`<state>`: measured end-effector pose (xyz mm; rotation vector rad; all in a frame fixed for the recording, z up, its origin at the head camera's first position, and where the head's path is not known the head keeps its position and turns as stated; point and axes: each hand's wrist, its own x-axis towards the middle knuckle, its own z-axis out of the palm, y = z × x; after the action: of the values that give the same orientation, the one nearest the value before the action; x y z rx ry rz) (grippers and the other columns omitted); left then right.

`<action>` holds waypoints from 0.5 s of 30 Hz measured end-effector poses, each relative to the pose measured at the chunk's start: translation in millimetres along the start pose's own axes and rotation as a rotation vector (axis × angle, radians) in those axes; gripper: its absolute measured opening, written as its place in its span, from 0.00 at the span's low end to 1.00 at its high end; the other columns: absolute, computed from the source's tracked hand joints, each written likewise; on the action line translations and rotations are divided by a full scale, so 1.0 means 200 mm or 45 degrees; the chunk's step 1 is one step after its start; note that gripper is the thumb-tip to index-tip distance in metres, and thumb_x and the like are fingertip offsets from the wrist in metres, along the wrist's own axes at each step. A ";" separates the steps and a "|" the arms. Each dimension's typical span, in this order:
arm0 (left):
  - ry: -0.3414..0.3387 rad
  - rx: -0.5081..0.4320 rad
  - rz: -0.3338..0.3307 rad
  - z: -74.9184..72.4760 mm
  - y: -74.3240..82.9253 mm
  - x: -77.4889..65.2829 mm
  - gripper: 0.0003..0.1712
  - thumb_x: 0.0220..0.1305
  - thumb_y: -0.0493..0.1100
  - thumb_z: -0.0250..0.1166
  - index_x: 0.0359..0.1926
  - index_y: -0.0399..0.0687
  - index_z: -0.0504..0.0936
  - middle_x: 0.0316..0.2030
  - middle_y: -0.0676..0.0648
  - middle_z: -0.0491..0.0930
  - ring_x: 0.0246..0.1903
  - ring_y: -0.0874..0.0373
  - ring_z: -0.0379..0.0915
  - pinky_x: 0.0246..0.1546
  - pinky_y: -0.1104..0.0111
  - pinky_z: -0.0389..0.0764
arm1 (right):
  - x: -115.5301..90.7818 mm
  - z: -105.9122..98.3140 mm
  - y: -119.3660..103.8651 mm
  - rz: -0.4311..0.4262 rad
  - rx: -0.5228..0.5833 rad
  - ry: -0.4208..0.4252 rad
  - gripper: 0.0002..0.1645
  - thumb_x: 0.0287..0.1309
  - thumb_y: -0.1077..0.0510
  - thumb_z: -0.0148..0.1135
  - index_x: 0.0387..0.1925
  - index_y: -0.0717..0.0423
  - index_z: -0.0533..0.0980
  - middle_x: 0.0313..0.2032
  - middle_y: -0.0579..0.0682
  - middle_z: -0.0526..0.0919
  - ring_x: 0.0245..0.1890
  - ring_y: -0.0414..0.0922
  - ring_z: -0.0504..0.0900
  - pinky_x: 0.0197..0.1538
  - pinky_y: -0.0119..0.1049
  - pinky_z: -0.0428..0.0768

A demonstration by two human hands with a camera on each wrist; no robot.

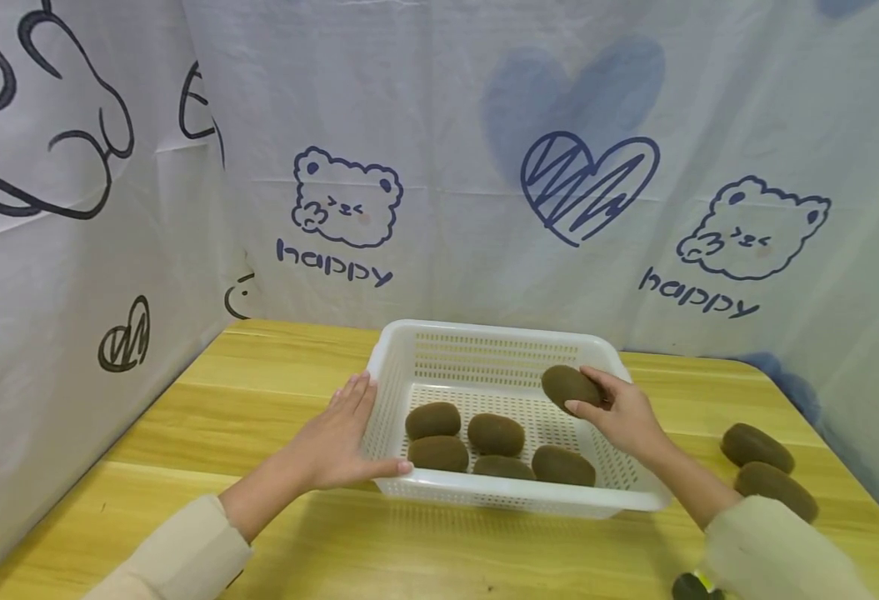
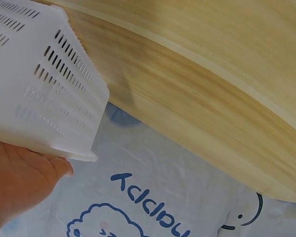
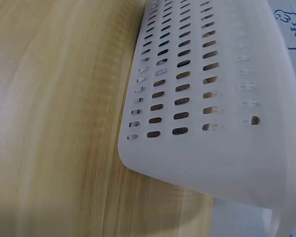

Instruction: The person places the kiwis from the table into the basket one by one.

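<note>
A white perforated plastic basket (image 1: 521, 492) stands on the table, with several brown kiwifruit (image 1: 496, 435) lying on its floor toward the front left. My left hand (image 1: 337, 437) rests on the basket's left front corner, fingers straight along the left rim and thumb along the front one. In the left wrist view that hand (image 2: 27, 180) is at the rim beside the slotted wall. Over the basket's right half, my right hand (image 1: 622, 412) pinches another kiwifruit (image 1: 568, 388) between thumb and fingers. The right wrist view mostly shows the basket's outer wall (image 3: 202, 163), which hides the held fruit.
Two more kiwifruit (image 1: 757, 447) lie on the wooden table (image 1: 207, 392) to the right of the basket. A small dark object (image 1: 690, 587) with a yellow patch sits at the bottom edge by the right sleeve. Printed white cloth (image 1: 439, 150) hangs behind and at both sides.
</note>
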<state>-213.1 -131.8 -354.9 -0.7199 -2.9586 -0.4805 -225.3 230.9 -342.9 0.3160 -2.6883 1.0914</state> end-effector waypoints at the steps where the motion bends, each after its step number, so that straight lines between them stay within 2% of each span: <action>1: -0.001 -0.001 0.001 0.00 0.00 0.00 0.68 0.45 0.76 0.58 0.69 0.30 0.46 0.71 0.32 0.41 0.71 0.39 0.37 0.70 0.51 0.50 | 0.01 0.01 0.00 -0.003 -0.001 -0.018 0.34 0.56 0.59 0.63 0.60 0.73 0.64 0.56 0.72 0.71 0.49 0.61 0.78 0.44 0.42 0.83; 4: -0.002 0.001 0.005 0.00 0.00 0.00 0.67 0.46 0.76 0.58 0.69 0.30 0.47 0.71 0.32 0.41 0.71 0.39 0.37 0.70 0.51 0.50 | 0.02 0.05 0.01 -0.027 -0.034 -0.062 0.33 0.56 0.60 0.62 0.59 0.74 0.64 0.56 0.72 0.71 0.50 0.62 0.77 0.46 0.46 0.82; 9: 0.006 -0.003 0.007 0.01 0.00 0.00 0.67 0.46 0.76 0.58 0.69 0.30 0.47 0.71 0.32 0.42 0.71 0.38 0.38 0.70 0.50 0.51 | 0.05 0.10 0.03 -0.071 -0.177 -0.153 0.31 0.56 0.61 0.62 0.57 0.76 0.66 0.55 0.73 0.71 0.55 0.67 0.71 0.55 0.55 0.74; 15: 0.016 -0.013 0.009 0.01 0.00 0.00 0.67 0.46 0.76 0.58 0.69 0.30 0.47 0.71 0.31 0.42 0.71 0.38 0.38 0.70 0.50 0.51 | 0.07 0.13 0.04 -0.080 -0.257 -0.288 0.30 0.58 0.61 0.60 0.57 0.78 0.65 0.56 0.73 0.71 0.55 0.67 0.71 0.57 0.56 0.72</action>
<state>-213.3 -131.6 -357.5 -0.7248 -2.9431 -0.4981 -244.9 217.0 -363.0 0.5105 -2.9329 0.8012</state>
